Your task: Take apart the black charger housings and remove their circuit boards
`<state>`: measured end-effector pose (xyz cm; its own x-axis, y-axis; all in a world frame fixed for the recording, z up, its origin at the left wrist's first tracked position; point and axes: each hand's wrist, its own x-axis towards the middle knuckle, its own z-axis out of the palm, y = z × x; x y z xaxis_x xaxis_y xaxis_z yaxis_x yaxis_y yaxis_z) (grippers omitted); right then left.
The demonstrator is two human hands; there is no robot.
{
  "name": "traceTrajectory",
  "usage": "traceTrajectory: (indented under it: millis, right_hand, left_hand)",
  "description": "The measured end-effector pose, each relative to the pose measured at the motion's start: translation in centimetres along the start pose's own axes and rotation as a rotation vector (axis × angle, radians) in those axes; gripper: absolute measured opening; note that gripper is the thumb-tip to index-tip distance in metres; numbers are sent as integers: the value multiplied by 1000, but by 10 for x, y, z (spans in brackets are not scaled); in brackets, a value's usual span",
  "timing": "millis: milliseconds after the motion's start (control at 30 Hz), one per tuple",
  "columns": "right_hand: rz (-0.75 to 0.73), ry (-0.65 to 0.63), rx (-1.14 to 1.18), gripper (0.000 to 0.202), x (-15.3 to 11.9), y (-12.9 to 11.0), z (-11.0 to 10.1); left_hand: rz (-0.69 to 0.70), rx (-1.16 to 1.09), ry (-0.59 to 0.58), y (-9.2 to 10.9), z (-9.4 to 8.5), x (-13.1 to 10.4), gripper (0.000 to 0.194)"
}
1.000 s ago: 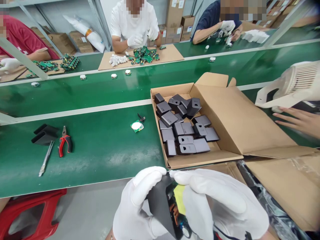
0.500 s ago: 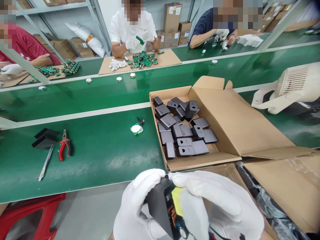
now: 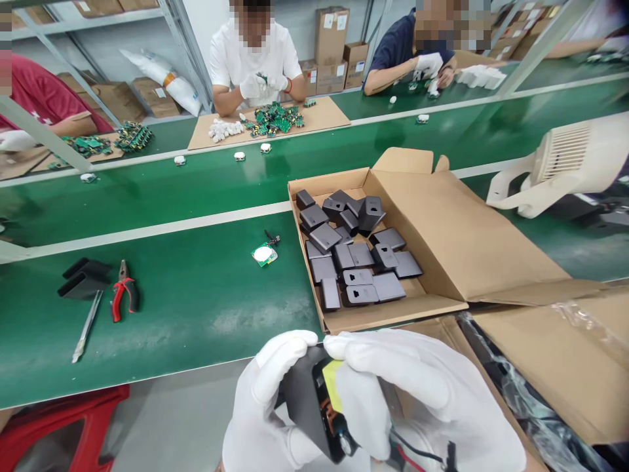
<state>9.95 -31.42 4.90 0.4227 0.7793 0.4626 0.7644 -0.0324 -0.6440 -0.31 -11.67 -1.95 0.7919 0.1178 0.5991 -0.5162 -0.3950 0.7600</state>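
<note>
Low in the middle, my gloved left hand [image 3: 268, 406] is wrapped round a black plastic housing [image 3: 305, 393], which is tilted with its open end facing right. My gloved right hand [image 3: 417, 393] holds a circuit board with yellow tape [image 3: 333, 387] at that opening; the board lies partly inside the housing. Coppery and blue parts show at the edge. Red and black wires [image 3: 417, 451] hang below my right fingers. Beyond my hands, an open cardboard box [image 3: 407, 316] holds several dark housings [image 3: 361, 294].
On the green bench lie red-handled pliers [image 3: 124, 296], a metal tool [image 3: 87, 328], black sleeves [image 3: 84, 278] and a small board with a white disc [image 3: 265, 254]. A beige fan [image 3: 565, 160] stands right. Co-workers sit across a belt carrying small parts [image 3: 239, 157].
The taped board sits deeper in the housing, and my right fingers have moved slightly left with it. More wire shows below. Small parts on the belt have shifted right.
</note>
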Motion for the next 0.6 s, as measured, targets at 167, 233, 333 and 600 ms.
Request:
traceTrajectory:
  millis: [167,233,333,600]
  right_hand:
    - [-29,53,74,66,2,-5,1]
    - [-20,70,79,63,4,-6,2]
    - [0,74,77,53,9,-8,1]
    - [193,-106,377,29,28,-21,-7]
  left_hand:
    - [-10,14,1,1,1,-1,66]
    - [1,16,-1,1,1,-2,67]
    - [12,38,0,1,1,-3,66]
    - [-1,108,-34,2,0,-1,72]
